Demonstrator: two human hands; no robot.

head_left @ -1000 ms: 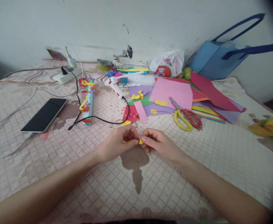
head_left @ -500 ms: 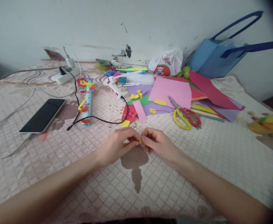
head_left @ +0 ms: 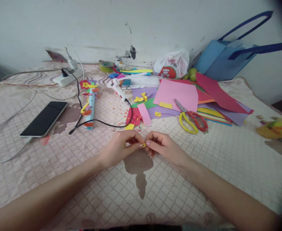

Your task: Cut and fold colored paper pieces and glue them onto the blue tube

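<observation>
A small yellow paper piece [head_left: 144, 145] is pinched between my two hands above the patterned tablecloth [head_left: 174, 192]. My left hand [head_left: 123, 146] grips it from the left with thumb and fingertips. From the other side, my right hand [head_left: 163, 144] closes on it, fingers curled, so most of the piece is hidden. Just beyond my hands lie a pink paper strip [head_left: 144, 114], a red paper piece [head_left: 134, 116] with small scraps on it, and a yellow scrap [head_left: 129, 127]. Scissors [head_left: 190, 120] with one yellow and one red handle rest to the right.
A white glue gun [head_left: 116, 89] trails a black cord. At left are a decorated light-blue strip [head_left: 90, 107], a phone [head_left: 44, 118] and a power strip [head_left: 67, 77]. Coloured sheets [head_left: 176, 93], a plastic bag [head_left: 172, 64] and a blue bag [head_left: 224, 61] stand at back right.
My left fingertips have shifted slightly, and a little more of the yellow paper piece shows between my hands. Things on the table stay in place.
</observation>
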